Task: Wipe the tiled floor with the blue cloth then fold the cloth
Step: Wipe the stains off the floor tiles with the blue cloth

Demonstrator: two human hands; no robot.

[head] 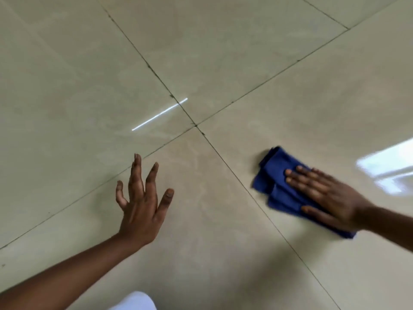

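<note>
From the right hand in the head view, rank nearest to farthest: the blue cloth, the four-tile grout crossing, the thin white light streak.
1. Blue cloth: directly under the right hand.
2. Grout crossing: up and left, mid-floor.
3. White light streak: farther left, crossing the grout line.

One blue cloth (pixel 277 182) lay in view, bunched into several folds. Two hands were there: one left hand (pixel 142 211) and one right hand (pixel 328 195). The tiled floor (pixel 257 63) showed parts of six tiles, split by three grout lines, with two crossings among them. Two bright reflections sat on the glaze. One white fabric patch (pixel 136 302) showed at the bottom edge.
</note>
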